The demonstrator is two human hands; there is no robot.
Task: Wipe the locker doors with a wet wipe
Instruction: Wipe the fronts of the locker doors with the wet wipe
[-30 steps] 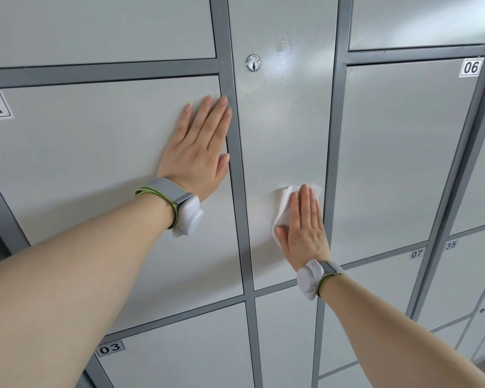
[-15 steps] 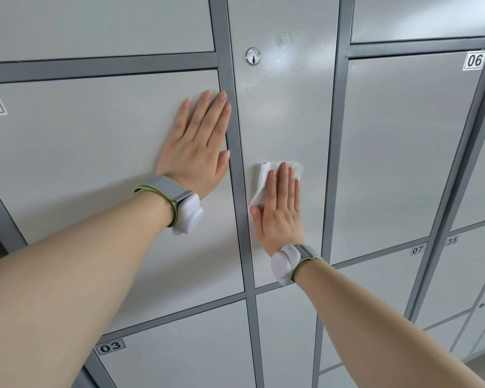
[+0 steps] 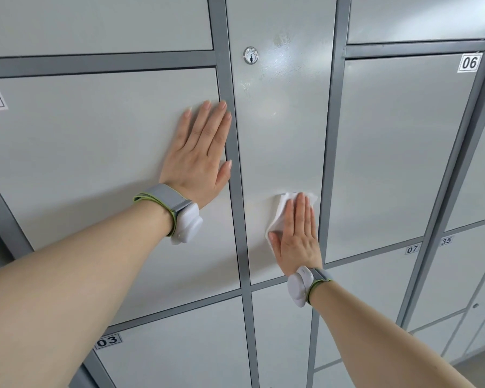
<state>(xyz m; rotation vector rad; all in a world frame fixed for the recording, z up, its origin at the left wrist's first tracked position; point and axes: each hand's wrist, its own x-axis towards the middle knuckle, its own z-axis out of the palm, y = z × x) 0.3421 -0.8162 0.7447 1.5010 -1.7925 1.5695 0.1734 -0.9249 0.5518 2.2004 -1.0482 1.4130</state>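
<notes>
- Grey steel lockers (image 3: pixel 157 357) fill the whole view, pale doors set in a darker frame, seen at a slant from below.
- Nearest, two bare forearms reach up, each with a white device on a grey-and-green strap: the left wrist device (image 3: pixel 186 224) and the right wrist device (image 3: pixel 300 285).
- The left hand (image 3: pixel 199 155) lies flat, fingers straight and together, on the right edge of the wide door (image 3: pixel 81 152). It holds nothing.
- The right hand (image 3: pixel 297 233), also flat with straight fingers, presses the wet wipe (image 3: pixel 277 214) onto the narrow locker door (image 3: pixel 280 130), low down and close to its right edge. Crumpled wipe shows past the fingertips and on the thumb side.
- The hands are apart, with the frame upright (image 3: pixel 237 219) between them.
- That door is tall and narrow, its long axis vertical. Most of its face lies above the right hand, and only a short strip lies below. The right hand alone is on it, so I judge the next stroke goes across to the left edge or up along the length.
- Higher up sits the keyhole lock (image 3: pixel 250 55). The sheen beside it may be moisture, though glare leaves that unsure.
- Farthest right is the door marked 06 (image 3: pixel 398 149).
</notes>
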